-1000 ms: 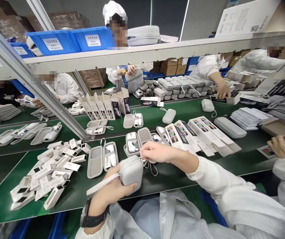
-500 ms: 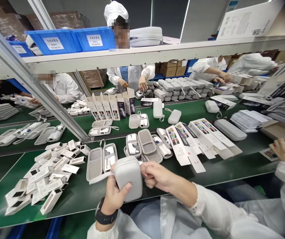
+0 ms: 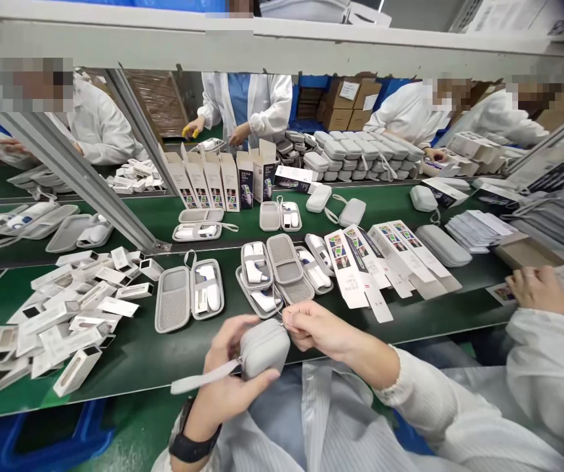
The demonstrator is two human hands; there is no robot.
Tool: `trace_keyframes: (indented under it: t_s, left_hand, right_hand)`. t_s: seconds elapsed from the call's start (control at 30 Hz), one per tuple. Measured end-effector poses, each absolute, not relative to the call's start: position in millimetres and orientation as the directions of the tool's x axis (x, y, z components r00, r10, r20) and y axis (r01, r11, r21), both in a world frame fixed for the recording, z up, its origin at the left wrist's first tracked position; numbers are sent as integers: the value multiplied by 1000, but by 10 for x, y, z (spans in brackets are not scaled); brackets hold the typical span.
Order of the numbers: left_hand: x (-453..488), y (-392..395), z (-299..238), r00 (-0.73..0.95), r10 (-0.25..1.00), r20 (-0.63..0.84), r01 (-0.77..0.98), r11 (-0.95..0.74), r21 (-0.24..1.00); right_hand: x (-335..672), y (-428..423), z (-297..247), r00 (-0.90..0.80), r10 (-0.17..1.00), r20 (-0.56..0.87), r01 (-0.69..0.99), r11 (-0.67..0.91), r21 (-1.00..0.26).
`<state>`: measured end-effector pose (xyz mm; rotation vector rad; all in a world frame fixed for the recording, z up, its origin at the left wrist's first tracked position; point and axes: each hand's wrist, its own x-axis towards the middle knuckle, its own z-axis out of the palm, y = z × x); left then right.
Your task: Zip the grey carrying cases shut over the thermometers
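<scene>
Your left hand (image 3: 227,387) is nearest you, cupped from below around the grey zip case (image 3: 265,349), thumb on its near face and fingers curled over the far edge, so the case is clamped and lifted clear of the green belt (image 3: 144,357). The case lies with its long axis running left to right across your body, and its flat wrist strap (image 3: 203,379) trails out leftward from under your palm. Your right hand (image 3: 319,331) sits just beside the case's right end, touching it, with thumb and forefinger pinched together at the top right corner where the zip line ends. The puller itself is too small to make out, so you cannot tell whether the pinch has it. That corner is the point that matters: it lies directly at your right fingertips, with the left hand acting only as the holder.

Just beyond your hands, open cases (image 3: 189,296) lie flat on the belt with white devices inside, and a heap of small white cartons (image 3: 60,321) sits to your left. Printed sleeves (image 3: 361,272) fan out to the right. A co-worker's hand (image 3: 532,288) rests on the belt edge at far right. Farther off, upright boxes (image 3: 223,178) and stacked closed cases (image 3: 355,154) line the next belt.
</scene>
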<state>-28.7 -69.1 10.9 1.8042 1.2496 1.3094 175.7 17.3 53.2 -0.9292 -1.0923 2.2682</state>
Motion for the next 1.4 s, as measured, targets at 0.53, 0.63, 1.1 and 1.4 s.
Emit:
trace_keyframes:
  t_s: [0.53, 0.63, 1.1, 1.4]
  left_hand:
    - [-230, -780, -181, 314, 903, 295, 323, -394, 861]
    - [-154, -813, -142, 246, 932, 267, 334, -340, 879]
    - [-60, -973, -205, 13, 873, 487, 356, -459, 814]
    - [165, -802, -90, 444, 894, 62, 447, -281, 849]
  right_hand:
    - [1881, -177, 0, -622, 601, -503, 14, -633, -774]
    - [1951, -51, 165, -623, 632, -462, 120, -506, -854]
    - [2045, -308, 145, -573, 639, -513, 18, -616, -788]
    - [2068, -306, 530, -661, 708, -249, 476, 140, -868]
